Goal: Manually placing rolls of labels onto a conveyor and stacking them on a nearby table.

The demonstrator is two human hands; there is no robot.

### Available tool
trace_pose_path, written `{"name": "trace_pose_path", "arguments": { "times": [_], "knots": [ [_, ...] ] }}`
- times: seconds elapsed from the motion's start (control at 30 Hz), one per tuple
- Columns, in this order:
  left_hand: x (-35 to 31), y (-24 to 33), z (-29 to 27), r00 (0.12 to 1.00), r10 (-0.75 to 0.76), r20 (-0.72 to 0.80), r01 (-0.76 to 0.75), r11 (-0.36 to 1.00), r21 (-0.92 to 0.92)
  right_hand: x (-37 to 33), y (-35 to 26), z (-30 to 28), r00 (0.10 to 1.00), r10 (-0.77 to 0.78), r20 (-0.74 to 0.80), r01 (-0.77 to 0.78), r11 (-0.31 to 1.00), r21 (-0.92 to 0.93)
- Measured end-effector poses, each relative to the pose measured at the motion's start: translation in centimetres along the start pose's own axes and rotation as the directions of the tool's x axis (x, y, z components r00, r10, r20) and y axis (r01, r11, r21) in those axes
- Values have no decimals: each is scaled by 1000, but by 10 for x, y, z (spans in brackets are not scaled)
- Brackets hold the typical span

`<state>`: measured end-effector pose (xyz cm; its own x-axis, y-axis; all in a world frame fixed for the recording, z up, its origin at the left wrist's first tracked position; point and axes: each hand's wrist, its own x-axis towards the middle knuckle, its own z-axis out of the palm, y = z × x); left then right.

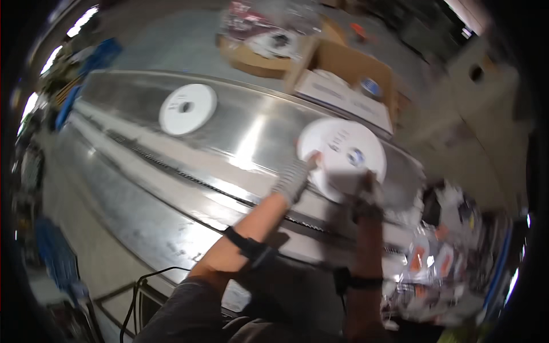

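A large white reel with a round hub hole and dark handwriting on its face lies at the right part of a metal-topped bench. My left hand, in a grey striped glove with bare fingertips, has its fingers closed at the reel's left edge. At its lower right edge is my right hand, dark and smeared by motion, seemingly gripping the rim. A smaller white reel lies flat farther left on the bench, apart from both hands. Black bands circle both forearms.
A dark chain-like strip runs along the metal bench. Behind the bench stand an open cardboard box and a brown round reel with plastic bags on it. Plastic-wrapped parts crowd the right end. A blue object stands at left.
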<state>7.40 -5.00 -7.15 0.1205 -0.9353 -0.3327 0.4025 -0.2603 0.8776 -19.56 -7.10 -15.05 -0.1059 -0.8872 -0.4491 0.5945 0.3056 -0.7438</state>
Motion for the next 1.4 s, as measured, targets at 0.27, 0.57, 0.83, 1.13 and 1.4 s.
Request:
{"name": "trace_pose_path", "arguments": {
  "times": [0.27,0.57,0.83,1.13,1.4],
  "knots": [
    [6,-3,-45,974,166,153,-134,971,-198,-38,-7,57,950,-251,184,254,286,-924],
    [76,88,-216,626,780,10,61,-61,996,-80,19,55,849,-524,70,238,260,-936],
    [107,125,-272,919,394,30,98,-300,949,-72,26,8,917,-227,-329,141,954,-266],
    [-73,64,10,431,33,902,-885,-178,430,-112,16,59,969,-71,-237,145,939,310],
    [-100,62,26,290,-28,957,-918,-291,270,-148,48,15,953,-295,-73,302,888,346]
  ]
}}
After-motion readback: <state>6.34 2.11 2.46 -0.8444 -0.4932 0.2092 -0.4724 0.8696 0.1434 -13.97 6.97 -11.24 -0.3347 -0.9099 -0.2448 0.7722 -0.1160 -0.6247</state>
